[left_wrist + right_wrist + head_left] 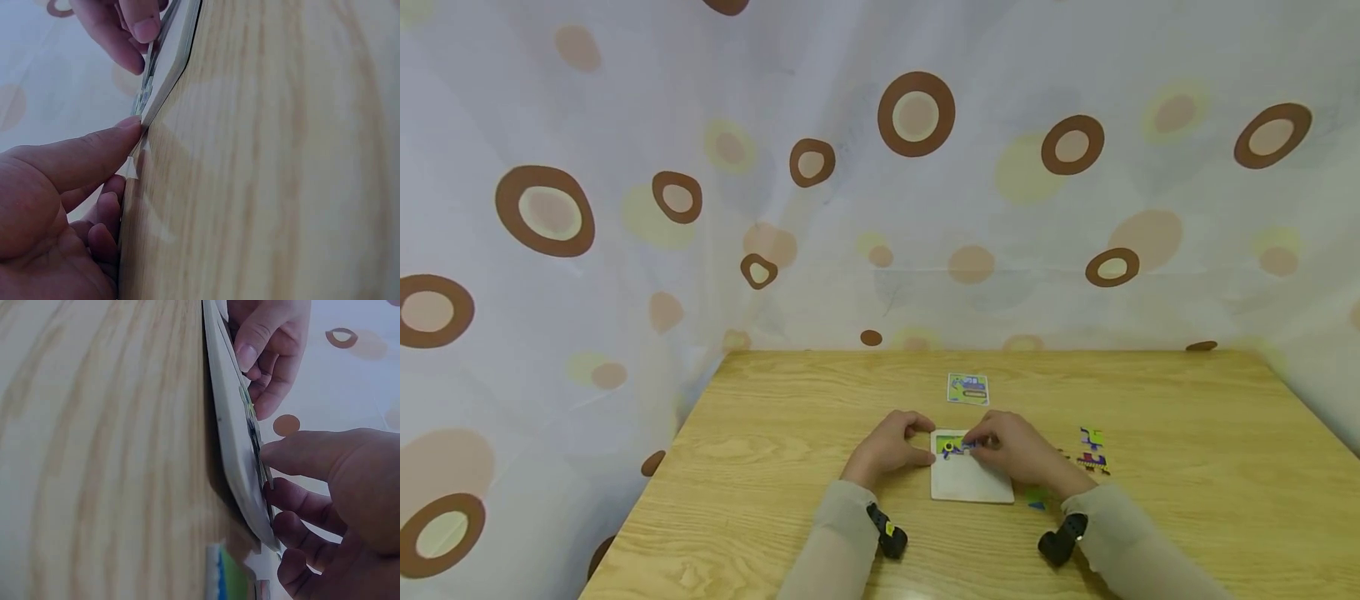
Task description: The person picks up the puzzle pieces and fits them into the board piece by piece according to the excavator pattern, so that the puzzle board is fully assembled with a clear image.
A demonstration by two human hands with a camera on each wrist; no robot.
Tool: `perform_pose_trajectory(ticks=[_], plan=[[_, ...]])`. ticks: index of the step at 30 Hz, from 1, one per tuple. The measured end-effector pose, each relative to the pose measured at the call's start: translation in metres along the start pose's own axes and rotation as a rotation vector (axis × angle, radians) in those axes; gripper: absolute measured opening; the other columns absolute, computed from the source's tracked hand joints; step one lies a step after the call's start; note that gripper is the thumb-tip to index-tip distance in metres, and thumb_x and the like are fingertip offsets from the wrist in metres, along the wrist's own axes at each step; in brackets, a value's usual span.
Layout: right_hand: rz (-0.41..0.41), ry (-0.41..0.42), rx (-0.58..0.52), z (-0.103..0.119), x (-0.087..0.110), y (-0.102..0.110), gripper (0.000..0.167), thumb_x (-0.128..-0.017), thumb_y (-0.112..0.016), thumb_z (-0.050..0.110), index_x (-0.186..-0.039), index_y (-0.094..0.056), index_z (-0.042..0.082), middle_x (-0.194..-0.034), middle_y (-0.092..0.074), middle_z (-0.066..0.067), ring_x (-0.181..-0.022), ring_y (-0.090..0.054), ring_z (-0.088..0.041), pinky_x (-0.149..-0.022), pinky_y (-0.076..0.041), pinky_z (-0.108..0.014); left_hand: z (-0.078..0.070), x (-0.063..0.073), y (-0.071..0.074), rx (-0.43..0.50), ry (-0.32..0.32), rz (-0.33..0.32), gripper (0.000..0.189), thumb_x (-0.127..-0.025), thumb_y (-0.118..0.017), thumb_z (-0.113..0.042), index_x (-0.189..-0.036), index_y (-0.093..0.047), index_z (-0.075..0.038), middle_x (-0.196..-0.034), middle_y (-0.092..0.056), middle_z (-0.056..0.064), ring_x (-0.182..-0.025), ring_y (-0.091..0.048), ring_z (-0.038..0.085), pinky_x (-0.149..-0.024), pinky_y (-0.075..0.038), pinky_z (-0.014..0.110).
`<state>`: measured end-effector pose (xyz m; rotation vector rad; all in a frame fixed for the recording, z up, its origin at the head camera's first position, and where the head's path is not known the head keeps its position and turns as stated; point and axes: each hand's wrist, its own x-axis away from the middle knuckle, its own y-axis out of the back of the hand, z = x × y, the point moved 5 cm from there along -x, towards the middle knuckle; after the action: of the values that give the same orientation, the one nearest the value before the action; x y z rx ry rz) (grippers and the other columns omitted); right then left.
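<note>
A square white puzzle tray (972, 485) lies on the table, with colourful jigsaw pieces (948, 447) fitted along its far side. My left hand (891, 447) holds the tray's left edge, thumb at the side and fingers by the far corner. The thumb tip meets the rim in the left wrist view. Over the tray's far right part, my right hand (1011, 450) pinches a thin puzzle piece (269, 477) between thumb and forefinger, low against the surface. Its fingers hide most of that piece in the head view.
Loose puzzle pieces (1093, 461) lie right of the tray, and a green and blue piece (1037, 498) sits near the right wrist. A small picture card (967, 389) lies beyond the tray. The wooden table (790, 433) meets a patterned curtain (835, 308) at its back edge.
</note>
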<state>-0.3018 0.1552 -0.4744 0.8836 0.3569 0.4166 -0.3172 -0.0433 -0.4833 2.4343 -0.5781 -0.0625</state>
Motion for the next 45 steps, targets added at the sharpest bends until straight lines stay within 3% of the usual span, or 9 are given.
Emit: perform_pose_trajectory(ticks=[18,28,34,40,45], plan=[[-0.010,-0.089,-0.013,0.003,-0.002,-0.004,0.016,-0.086,-0.073,0.004,-0.100,-0.078,0.011,-0.089,-0.059,0.003,-0.075,-0.049,-0.013,-0.064,-0.043,-0.029,0.001,0.000,-0.001,-0.002,-0.015,0.012,0.037,-0.084,-0.080,-0.012,-0.119,-0.068,-0.012,-0.121,-0.060,0.000,-0.111,-0.052,0.022,-0.098,-0.043,0.040],[-0.022,-0.074,0.018,0.003,-0.004,-0.003,0.016,-0.085,-0.074,0.004,-0.099,-0.075,0.011,-0.090,-0.060,0.005,-0.078,-0.051,-0.013,-0.070,-0.045,-0.033,0.001,0.000,-0.001,0.011,-0.015,0.007,0.037,-0.084,-0.080,-0.012,-0.120,-0.068,-0.011,-0.121,-0.060,0.002,-0.112,-0.051,0.023,-0.099,-0.042,0.041],[-0.046,-0.066,-0.033,0.002,0.006,0.002,0.018,-0.089,-0.072,0.008,-0.107,-0.074,0.009,-0.096,-0.064,0.003,-0.087,-0.057,-0.013,-0.076,-0.050,-0.036,-0.001,0.001,-0.002,0.016,-0.019,0.008,0.037,-0.084,-0.080,-0.011,-0.119,-0.068,-0.011,-0.121,-0.059,0.003,-0.111,-0.051,0.024,-0.098,-0.042,0.042],[-0.097,-0.031,-0.079,0.005,0.021,0.020,0.019,-0.094,-0.066,0.009,-0.112,-0.072,0.006,-0.109,-0.067,-0.004,-0.102,-0.059,-0.026,-0.084,-0.051,-0.048,0.000,0.001,-0.002,0.029,-0.014,0.002,0.038,-0.084,-0.080,-0.011,-0.120,-0.068,-0.011,-0.122,-0.060,0.003,-0.113,-0.051,0.024,-0.099,-0.042,0.043],[-0.117,-0.073,-0.058,-0.005,0.032,0.031,0.021,-0.095,-0.066,0.011,-0.116,-0.071,0.007,-0.114,-0.065,-0.002,-0.109,-0.055,-0.029,-0.089,-0.048,-0.051,0.001,0.001,-0.003,0.038,-0.012,0.004,0.039,-0.084,-0.080,-0.010,-0.121,-0.067,-0.010,-0.124,-0.059,0.005,-0.114,-0.051,0.025,-0.101,-0.041,0.043]])
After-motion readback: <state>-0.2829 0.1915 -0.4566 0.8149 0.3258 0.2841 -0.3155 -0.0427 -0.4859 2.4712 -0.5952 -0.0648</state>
